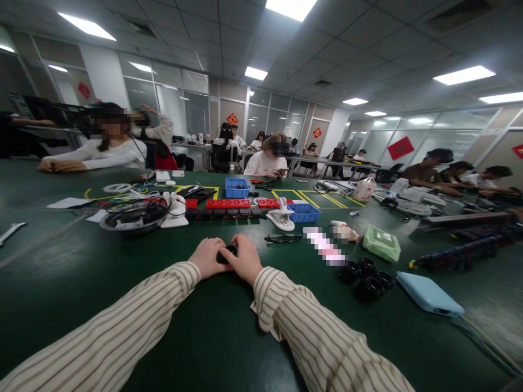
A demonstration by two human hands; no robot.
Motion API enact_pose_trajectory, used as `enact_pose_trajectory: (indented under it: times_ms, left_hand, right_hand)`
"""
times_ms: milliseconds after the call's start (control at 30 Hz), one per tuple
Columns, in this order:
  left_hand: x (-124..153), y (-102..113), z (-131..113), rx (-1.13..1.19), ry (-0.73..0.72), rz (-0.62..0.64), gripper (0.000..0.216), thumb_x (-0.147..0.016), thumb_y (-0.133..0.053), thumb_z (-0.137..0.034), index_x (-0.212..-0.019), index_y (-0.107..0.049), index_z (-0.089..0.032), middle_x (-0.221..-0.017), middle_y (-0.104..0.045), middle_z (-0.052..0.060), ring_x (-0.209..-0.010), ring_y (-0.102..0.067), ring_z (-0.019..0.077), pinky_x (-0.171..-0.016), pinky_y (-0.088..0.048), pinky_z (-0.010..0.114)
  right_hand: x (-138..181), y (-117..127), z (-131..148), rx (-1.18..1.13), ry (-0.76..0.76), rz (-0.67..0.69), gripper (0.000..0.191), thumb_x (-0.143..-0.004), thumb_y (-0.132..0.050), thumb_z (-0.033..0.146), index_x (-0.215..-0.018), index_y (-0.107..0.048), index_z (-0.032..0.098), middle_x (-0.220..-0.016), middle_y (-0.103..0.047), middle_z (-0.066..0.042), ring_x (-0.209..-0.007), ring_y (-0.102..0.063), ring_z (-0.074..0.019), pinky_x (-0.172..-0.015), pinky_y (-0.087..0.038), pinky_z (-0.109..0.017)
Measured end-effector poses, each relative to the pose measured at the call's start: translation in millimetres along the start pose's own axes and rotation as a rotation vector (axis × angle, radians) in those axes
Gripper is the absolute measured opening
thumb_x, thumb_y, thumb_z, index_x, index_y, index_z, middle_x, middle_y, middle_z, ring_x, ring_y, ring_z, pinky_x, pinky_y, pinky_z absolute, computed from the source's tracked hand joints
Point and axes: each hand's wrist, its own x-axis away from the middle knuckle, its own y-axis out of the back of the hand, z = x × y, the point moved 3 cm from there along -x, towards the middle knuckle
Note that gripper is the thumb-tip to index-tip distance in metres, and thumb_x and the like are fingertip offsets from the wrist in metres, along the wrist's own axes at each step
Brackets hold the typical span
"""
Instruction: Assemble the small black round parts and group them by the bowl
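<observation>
Both my hands meet over the green table in front of me. Between them is a small black round part (226, 253), mostly covered by fingers. My left hand (207, 256) is closed round its left side, and my right hand (247, 258) grips it from the right with the thumb across it. What the part is exactly I cannot make out. Off to the right stand several black ring-shaped parts (371, 286) in a cluster. A pair of black glasses or a folded cable (283, 238) lies beyond my right hand.
Ahead stretches a row of red and black blocks (227, 203), with blue bins (237, 188) and a white clip stand (281, 215) nearby. At left sits a metal bowl (122, 224) of cables. To the right are a green wipes pack (381, 243) and a light-blue box (430, 294). People sit across the table.
</observation>
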Motion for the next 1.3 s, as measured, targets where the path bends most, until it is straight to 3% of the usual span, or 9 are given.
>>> enact_pose_trajectory:
  times_ms: [167, 300, 433, 633, 800, 1033, 1300]
  left_hand:
    - [-1.3, -1.5, 2.2, 0.049, -0.026, 0.046, 0.033, -0.062, -0.062, -0.041, -0.081, -0.061, -0.015, -0.093, -0.058, 0.008, -0.088, -0.053, 0.0241, -0.084, -0.041, 0.037]
    - [-1.4, -6.0, 9.4, 0.142, -0.093, 0.059, 0.032, -0.064, -0.061, -0.039, -0.087, -0.062, -0.017, -0.098, -0.058, 0.007, -0.095, -0.051, 0.0232, -0.087, -0.040, 0.035]
    - [-1.5, -10.4, 15.1, 0.174, -0.115, 0.075, 0.030, -0.065, -0.060, -0.043, -0.080, -0.064, -0.017, -0.100, -0.058, 0.007, -0.098, -0.051, 0.0242, -0.091, -0.039, 0.036]
    - [-0.3, -3.8, 8.7, 0.175, -0.090, 0.019, 0.059, -0.062, -0.062, -0.048, -0.110, -0.050, -0.015, -0.112, -0.053, 0.010, -0.104, -0.048, 0.0267, -0.093, -0.037, 0.040]
    - [1.8, 3.1, -3.1, 0.048, -0.046, -0.101, 0.071, -0.060, -0.062, -0.048, -0.118, -0.040, -0.015, -0.118, -0.047, 0.012, -0.111, -0.042, 0.0295, -0.097, -0.028, 0.047]
    - [0.5, 2.9, -4.5, -0.017, -0.002, -0.013, 0.036, -0.062, -0.061, -0.042, -0.086, -0.056, -0.016, -0.093, -0.055, 0.007, -0.088, -0.052, 0.0242, -0.081, -0.041, 0.039]
    - [-3.7, -4.7, 10.9, 0.128, -0.068, 0.044, 0.041, -0.062, -0.062, -0.037, -0.098, -0.059, -0.017, -0.099, -0.057, 0.007, -0.096, -0.051, 0.0244, -0.088, -0.040, 0.036]
  right_hand:
    - [-1.2, -1.4, -0.5, -0.002, 0.029, -0.006, 0.023, -0.075, -0.056, 0.040, -0.078, -0.050, 0.018, -0.079, -0.049, -0.001, -0.078, -0.047, -0.0150, -0.072, -0.039, -0.028]
    - [-1.5, -1.1, 2.3, -0.059, 0.126, 0.035, 0.009, -0.075, -0.055, 0.022, -0.083, -0.056, 0.019, -0.084, -0.052, -0.001, -0.084, -0.047, -0.0147, -0.077, -0.038, -0.028]
    - [0.0, 1.0, 6.5, -0.087, 0.186, 0.079, 0.014, -0.075, -0.051, 0.013, -0.084, -0.059, 0.019, -0.085, -0.057, -0.001, -0.086, -0.048, -0.0147, -0.080, -0.037, -0.028]
    - [2.1, 5.6, 7.5, -0.105, 0.123, 0.019, 0.022, -0.080, -0.050, 0.026, -0.100, -0.052, 0.017, -0.094, -0.057, -0.004, -0.089, -0.048, -0.0162, -0.081, -0.037, -0.030]
    - [0.9, 3.6, 2.4, -0.098, 0.062, -0.020, 0.027, -0.083, -0.046, 0.032, -0.105, -0.048, 0.017, -0.095, -0.055, -0.005, -0.088, -0.049, -0.0167, -0.079, -0.038, -0.031]
    - [-0.8, 1.2, 0.5, -0.018, 0.037, -0.001, 0.027, -0.073, -0.059, 0.042, -0.085, -0.054, 0.018, -0.082, -0.051, -0.002, -0.081, -0.047, -0.0161, -0.074, -0.038, -0.030]
    - [-0.1, 0.8, 5.5, -0.065, 0.139, 0.058, 0.016, -0.070, -0.058, 0.018, -0.086, -0.059, 0.019, -0.086, -0.054, -0.001, -0.087, -0.047, -0.0163, -0.079, -0.037, -0.030]
